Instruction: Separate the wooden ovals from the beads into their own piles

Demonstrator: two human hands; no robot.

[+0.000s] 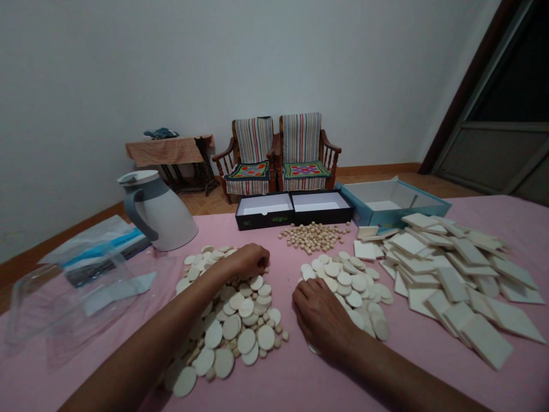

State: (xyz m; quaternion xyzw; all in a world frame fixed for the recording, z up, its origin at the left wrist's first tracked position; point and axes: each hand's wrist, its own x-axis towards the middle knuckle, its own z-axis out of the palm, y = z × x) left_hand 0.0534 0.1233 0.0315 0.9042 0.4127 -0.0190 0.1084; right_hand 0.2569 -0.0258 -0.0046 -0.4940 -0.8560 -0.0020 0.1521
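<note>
My left hand [252,260] reaches over the far right side of a mixed pile of round wooden discs [231,327] and small wooden cubes [278,342]. Its fingers are curled inward, and whatever they grip is hidden. At the left edge of a second pile, made of pale discs [354,298], rests my right hand [319,315]. Those fingers are bent down and close together, with the tips out of sight. Beyond the two hands lies a heap of small wooden cubes [315,237].
Square wooden tiles [454,269] are heaped at the right. Two black boxes [266,219] and a blue box [364,214] stand along the back. To the left are a grey-white jug [171,220], a clear plastic container [38,309] and a blue package [103,252]. Pink cloth [291,383] covers the table.
</note>
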